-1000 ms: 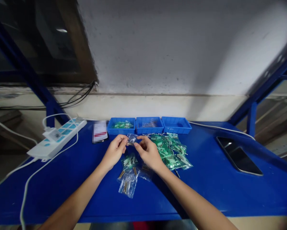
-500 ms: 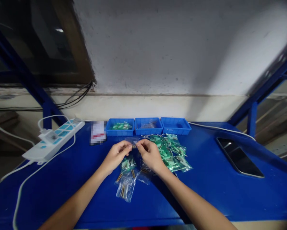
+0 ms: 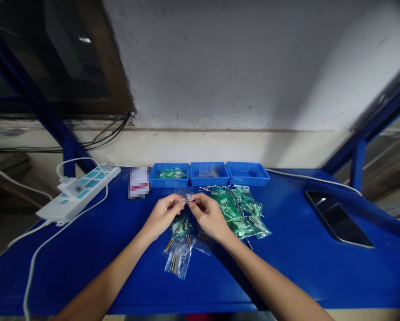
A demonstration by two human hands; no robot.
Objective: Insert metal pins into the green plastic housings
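Between my fingertips is a small clear plastic bag (image 3: 184,191), held from both sides above the table. My left hand (image 3: 163,216) pinches its left side, and my right hand (image 3: 209,215) pinches its right. Whatever is inside the bag is too small to make out. Just below my hands lie a green bag of pale pieces (image 3: 181,226) and clear bags holding brass-coloured screws or pins (image 3: 175,263). To the right of my right hand spreads a pile of green bags (image 3: 235,209) with white and metal pieces in them.
Three blue bins stand along the back: the left bin (image 3: 169,183) holds green bags, the middle bin (image 3: 209,182) clear bags, beside the right bin (image 3: 248,182). A power strip (image 3: 76,194) with white cables lies left. A phone (image 3: 338,218) rests right on the blue table (image 3: 287,267).
My hands have come closer together, with the fingertips now nearly meeting at the clear bag. The whole view has shifted slightly; the things on the table lie as before.
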